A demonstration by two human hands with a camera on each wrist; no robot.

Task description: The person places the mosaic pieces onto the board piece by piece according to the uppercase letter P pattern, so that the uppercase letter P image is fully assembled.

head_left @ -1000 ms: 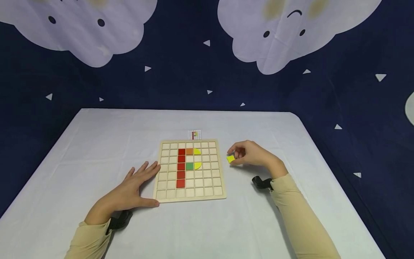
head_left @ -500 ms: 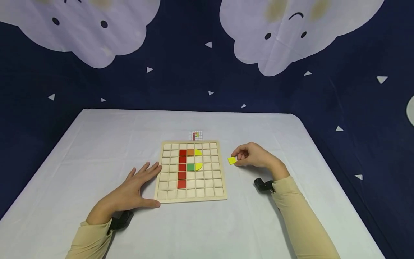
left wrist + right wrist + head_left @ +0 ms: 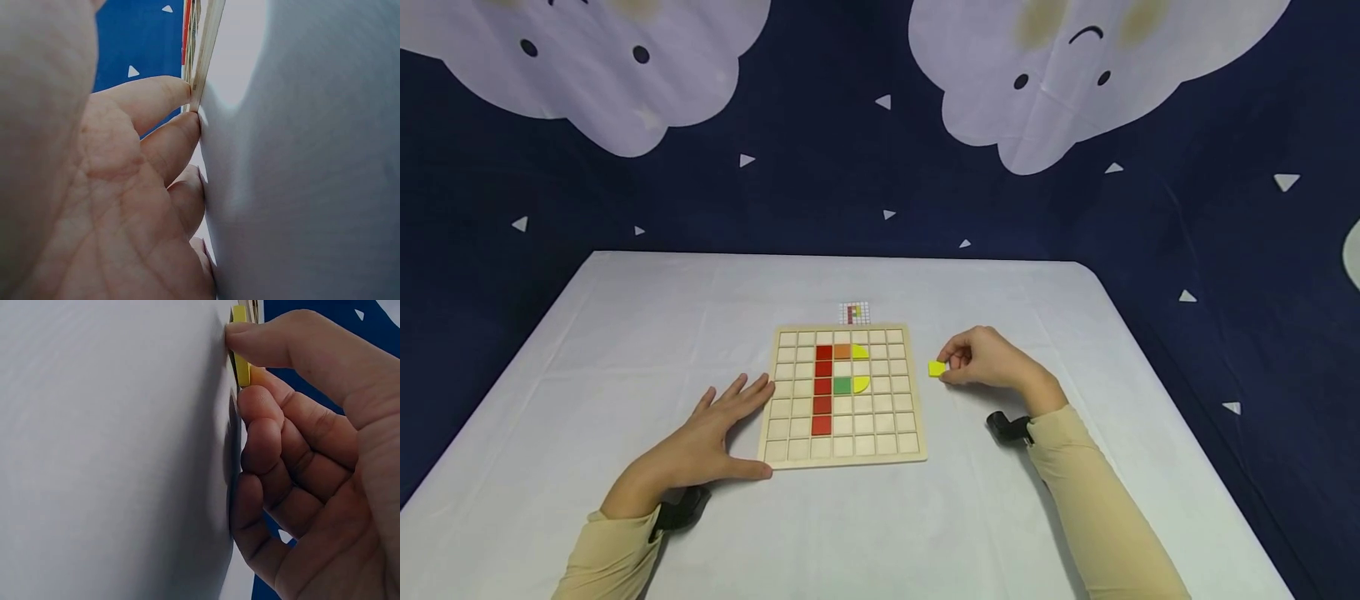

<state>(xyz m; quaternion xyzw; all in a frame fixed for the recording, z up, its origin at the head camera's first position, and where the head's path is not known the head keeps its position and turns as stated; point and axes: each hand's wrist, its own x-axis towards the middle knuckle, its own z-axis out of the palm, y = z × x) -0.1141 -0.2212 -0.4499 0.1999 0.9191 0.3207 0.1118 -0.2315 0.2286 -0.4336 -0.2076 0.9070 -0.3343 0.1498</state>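
Note:
My right hand point(image 3: 988, 360) pinches a yellow square tile point(image 3: 936, 368) between thumb and fingers, just right of the wooden grid board point(image 3: 917, 457). In the right wrist view the yellow tile point(image 3: 241, 347) shows edge-on, close over the table. My left hand point(image 3: 703, 442) lies with fingers spread, its fingertips and thumb at the board's left edge; in the left wrist view a finger touches the board's rim point(image 3: 206, 56). On the board stand a column of red tiles point(image 3: 822, 386), an orange tile point(image 3: 842, 352), a green tile point(image 3: 842, 386) and two yellow rounded tiles point(image 3: 861, 384).
A small printed card point(image 3: 854, 313) with a coloured grid pattern lies just behind the board. White cloth covers the table point(image 3: 700, 308). Behind it hangs a dark blue curtain point(image 3: 820, 200) with clouds and white triangles.
The yellow square tile has turned in the right hand's fingers, now sitting squarer to the board. The left hand keeps its place at the board's edge.

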